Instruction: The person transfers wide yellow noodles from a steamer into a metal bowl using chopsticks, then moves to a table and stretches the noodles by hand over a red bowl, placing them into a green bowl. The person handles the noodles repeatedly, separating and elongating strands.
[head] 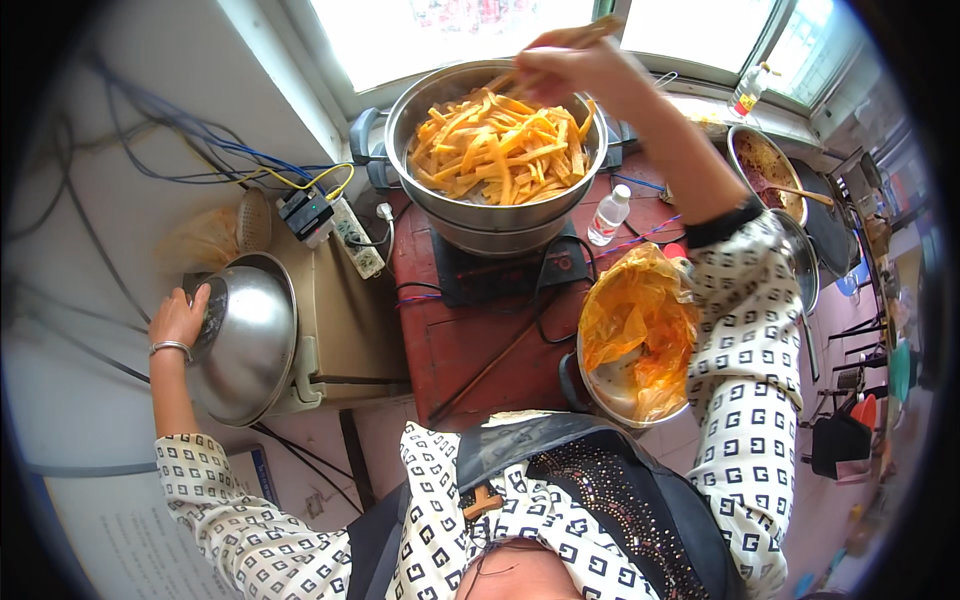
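Observation:
My left hand (pixel 178 315) grips a domed metal pot lid (pixel 251 330) by its dark top, holding it on edge at the left. My right hand (pixel 559 67), slightly blurred, is closed around wooden chopsticks (pixel 604 28) above the far right rim of a stainless-steel steamer pot (pixel 495 231). Yellow-orange food strips (pixel 495 154) are heaped in the pot's open top. The chopsticks' lower ends reach down towards the strips; whether they pinch one, I cannot tell. Beneath the pot is a black induction cooker (pixel 480 281) with red lit marks.
On the red table (pixel 465 352) stand a small plastic bottle (pixel 609 216) and a pot lined with an orange-stained plastic bag (pixel 634 330). A power strip (pixel 358 244) and loose cables (pixel 187 154) lie to the left. Far right is a pan (pixel 765 161) with a wooden spoon (pixel 810 195).

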Motion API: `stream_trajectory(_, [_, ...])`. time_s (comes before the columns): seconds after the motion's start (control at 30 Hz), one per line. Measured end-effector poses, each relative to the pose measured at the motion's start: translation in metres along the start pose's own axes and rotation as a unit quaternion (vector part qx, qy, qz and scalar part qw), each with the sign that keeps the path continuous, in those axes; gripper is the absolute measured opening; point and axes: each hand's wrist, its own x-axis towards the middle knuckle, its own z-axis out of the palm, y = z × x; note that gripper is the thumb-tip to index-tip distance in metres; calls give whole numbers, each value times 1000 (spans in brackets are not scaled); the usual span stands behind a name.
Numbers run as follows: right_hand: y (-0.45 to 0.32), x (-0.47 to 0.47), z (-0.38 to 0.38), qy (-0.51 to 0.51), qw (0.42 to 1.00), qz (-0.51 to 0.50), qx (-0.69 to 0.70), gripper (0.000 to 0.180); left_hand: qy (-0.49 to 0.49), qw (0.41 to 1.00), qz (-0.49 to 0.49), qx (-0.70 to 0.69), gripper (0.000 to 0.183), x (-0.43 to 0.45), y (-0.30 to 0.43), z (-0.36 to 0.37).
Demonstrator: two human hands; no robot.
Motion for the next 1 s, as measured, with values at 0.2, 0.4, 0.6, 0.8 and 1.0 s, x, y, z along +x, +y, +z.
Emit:
stream_trajectory(0.2, [36, 15, 42, 7, 991, 135, 0, 20, 217, 965, 150, 14, 45, 1, 29, -25])
stream_trajectory(0.4, [-26, -54, -42, 32, 992, 117, -32, 23, 194, 964, 173, -63, 38, -23, 37, -40])
stream_trajectory(0.6, [-17, -59, -27, 75, 953, 194, -218, 16, 84, 851, 421, -302, 17, -118, 142, -39])
stream_trajectory(0.8, [-5, -38, -10, 99, 986, 109, -75, 20, 54, 738, 473, -478, 4, -119, 236, -22])
stream_trajectory(1.0, [-75, -107, -99, 327, 933, -22, -145, 36, 176, 757, 171, -605, 24, 36, 225, 3])
